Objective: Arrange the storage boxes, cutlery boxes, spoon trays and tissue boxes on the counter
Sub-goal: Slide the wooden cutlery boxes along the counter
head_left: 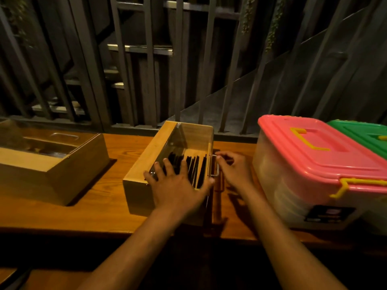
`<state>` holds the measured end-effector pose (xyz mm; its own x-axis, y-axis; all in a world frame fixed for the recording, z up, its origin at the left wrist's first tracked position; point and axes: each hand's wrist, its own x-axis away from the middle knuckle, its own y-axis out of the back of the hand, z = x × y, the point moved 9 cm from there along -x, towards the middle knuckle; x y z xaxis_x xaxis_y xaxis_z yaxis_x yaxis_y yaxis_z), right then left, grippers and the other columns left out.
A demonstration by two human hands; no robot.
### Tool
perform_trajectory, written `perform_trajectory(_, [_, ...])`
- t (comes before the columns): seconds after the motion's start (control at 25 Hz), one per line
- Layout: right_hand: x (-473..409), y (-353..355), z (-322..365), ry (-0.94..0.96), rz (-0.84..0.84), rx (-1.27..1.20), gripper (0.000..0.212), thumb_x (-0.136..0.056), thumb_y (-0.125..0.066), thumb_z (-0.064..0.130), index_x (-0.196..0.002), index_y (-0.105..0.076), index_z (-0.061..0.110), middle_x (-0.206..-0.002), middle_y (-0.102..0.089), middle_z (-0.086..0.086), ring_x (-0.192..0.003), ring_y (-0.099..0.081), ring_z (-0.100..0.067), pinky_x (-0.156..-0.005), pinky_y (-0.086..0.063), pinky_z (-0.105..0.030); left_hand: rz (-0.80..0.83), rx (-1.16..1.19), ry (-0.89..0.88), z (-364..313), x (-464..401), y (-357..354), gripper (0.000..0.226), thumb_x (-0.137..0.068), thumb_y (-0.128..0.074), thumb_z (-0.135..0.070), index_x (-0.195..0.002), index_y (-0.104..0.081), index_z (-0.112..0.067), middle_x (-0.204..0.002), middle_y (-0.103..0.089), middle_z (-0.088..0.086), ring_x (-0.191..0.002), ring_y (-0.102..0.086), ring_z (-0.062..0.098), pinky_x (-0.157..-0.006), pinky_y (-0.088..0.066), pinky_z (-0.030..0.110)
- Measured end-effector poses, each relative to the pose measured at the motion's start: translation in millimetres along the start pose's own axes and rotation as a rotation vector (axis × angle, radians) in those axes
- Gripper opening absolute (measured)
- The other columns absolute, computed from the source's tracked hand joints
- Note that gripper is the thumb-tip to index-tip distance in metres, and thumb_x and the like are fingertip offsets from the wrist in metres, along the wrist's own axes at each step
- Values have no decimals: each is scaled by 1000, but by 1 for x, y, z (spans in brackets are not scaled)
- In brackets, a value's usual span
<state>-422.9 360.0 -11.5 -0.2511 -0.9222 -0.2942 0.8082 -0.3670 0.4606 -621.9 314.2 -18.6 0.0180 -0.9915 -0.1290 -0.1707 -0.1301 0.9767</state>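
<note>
1. The step in hand looks like squaring up the middle cutlery box [144, 164], a wooden box at frame centre on the counter [100, 197], with a clear lid [184, 141] and dark cutlery [195, 166] inside.
2. The left hand [178, 185] lies flat, fingers spread wide, on the box's near end over the lid; it presses rather than grips.
3. The right hand [232, 170] is just right of the box, fingers curled at the metal handle [216, 166] on its right side. The blur makes it hard to tell whether the fingers close round the handle or only touch it.
4. Both forearms reach up from the lower edge of the frame, the left angled right, the right angled left, meeting at the box.
5. A second cutlery box [52, 164] sits well apart at mid left. A pink-lidded box [318, 155] stands near at the right, with a green-lidded box [364, 135] touching it at the far right edge.
6. The next move likely calls for sliding or turning the middle box so that it lines up with its neighbours, keeping it flat so that the lid and cutlery stay settled.
7. No tissue boxes or spoon trays show here.
</note>
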Motion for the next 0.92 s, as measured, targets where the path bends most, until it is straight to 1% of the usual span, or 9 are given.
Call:
perform_trajectory(0.16, [-72, -53, 10, 72, 299, 280, 41, -95, -56, 37, -135, -54, 34, -151, -44, -4, -136, -42, -24, -110, -33, -38, 33, -112, -60, -11, 6, -6, 117, -57, -14, -99, -153, 1, -35, -161, 1, 22, -144, 4, 49, -108, 6, 72])
perform_trajectory(0.24, [-82, -72, 8, 90, 394, 446, 47, -93, -52, 50, -138, -50, 38, -158, -32, 2, -145, -27, -24, -115, -22, -41, 21, -83, -134, 6, -5, -3, 112, -58, -18, -97, -152, 0, -40, -162, 0, 17, -146, 4, 45, -107, 8, 70])
perform_trajectory(0.4, [-48, -73, 8, 215, 203, 462, 57, -87, -36, 67, -136, -50, 41, -154, -38, 6, -147, -22, -22, -118, -15, -50, 44, -25, -361, 80, -35, 5, 98, -59, -35, -96, -146, -9, -58, -164, -4, -4, -148, 5, 23, -115, 7, 57])
perform_trajectory(0.48, [-14, -67, 13, 267, 45, 459, 59, -88, -29, 66, -137, -49, 39, -151, -43, 6, -147, -22, -21, -118, -13, -54, 75, 50, -418, 101, -45, 11, 86, -64, -28, -95, -142, -8, -64, -163, 3, -8, -147, 14, 17, -116, 10, 51])
perform_trajectory(0.6, [18, -50, 24, 302, -83, 510, 60, -87, -33, 68, -132, -55, 35, -141, -51, 4, -139, -36, -19, -115, -18, -58, 63, 153, -253, 128, -69, 10, 97, -59, -14, -97, -144, 7, -55, -163, 10, -1, -148, 15, 23, -117, 6, 49])
perform_trajectory(0.72, [36, -36, 25, 321, -109, 605, 68, -81, -36, 78, -131, -57, 37, -135, -52, 7, -131, -40, -16, -115, -16, -56, 200, 573, 54, 149, -83, 0, 102, -74, -48, -79, -151, 8, -41, -164, -3, 8, -147, -10, 35, -114, -23, 51])
perform_trajectory(0.8, [35, -28, 23, 340, -82, 608, 73, -74, -41, 84, -129, -57, 39, -131, -52, 8, -128, -42, -15, -116, -16, -54, 293, 780, 132, 143, -85, -4, 89, -90, -58, -50, -154, 1, -31, -160, -20, 12, -129, -41, 34, -86, -49, 42])
perform_trajectory(0.84, [26, -23, 20, 343, -49, 590, 76, -70, -44, 87, -128, -57, 40, -130, -51, 8, -126, -42, -14, -115, -19, -51, 303, 813, 125, 136, -86, -1, 84, -93, -58, -41, -155, -3, -28, -158, -25, 13, -117, -47, 29, -74, -51, 39])
perform_trajectory(0.92, [-2, -14, 10, 305, 59, 629, 90, -59, -47, 93, -133, -52, 43, -137, -46, 8, -131, -38, -15, -115, -21, -46, 302, 916, 61, 119, -92, 8, 73, -94, -58, -30, -153, -15, -26, -156, -29, 12, -107, -49, 21, -71, -50, 38])
